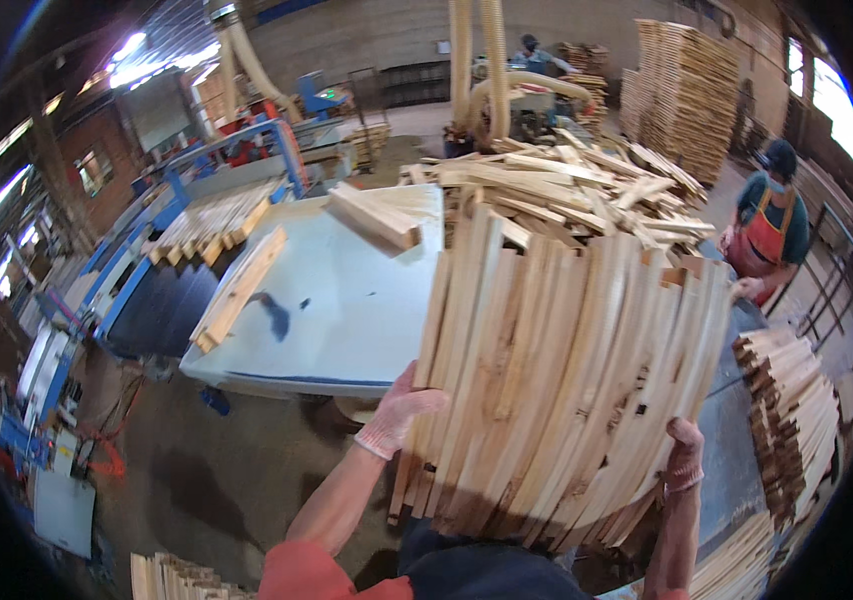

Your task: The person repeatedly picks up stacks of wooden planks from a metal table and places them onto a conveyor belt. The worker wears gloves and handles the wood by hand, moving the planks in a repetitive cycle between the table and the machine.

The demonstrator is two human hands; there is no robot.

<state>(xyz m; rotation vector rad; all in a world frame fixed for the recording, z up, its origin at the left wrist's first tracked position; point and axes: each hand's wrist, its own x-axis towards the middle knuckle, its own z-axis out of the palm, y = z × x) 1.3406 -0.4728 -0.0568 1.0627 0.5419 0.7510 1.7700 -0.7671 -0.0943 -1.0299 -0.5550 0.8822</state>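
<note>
A wide row of pale wooden strips (pixel 557 370), lying side by side, is squeezed between my two gloved hands in front of my body. My left hand (pixel 407 408) presses against the row's left edge, with the thumb over the outer strips. On the opposite edge my right hand (pixel 685 452) is closed against the outermost strip, low down. Some strips carry dark knots, and their ends are uneven. The fingers beneath the row are hidden.
A light blue-white table (pixel 347 310) stands to the left, with wooden blocks (pixel 375 215) on it. Loose wood pieces (pixel 587 185) are heaped beyond my load. At right are a person in a red apron (pixel 762 240) and stacked strips (pixel 792 410). A blue-framed machine (pixel 177 200) stands far left.
</note>
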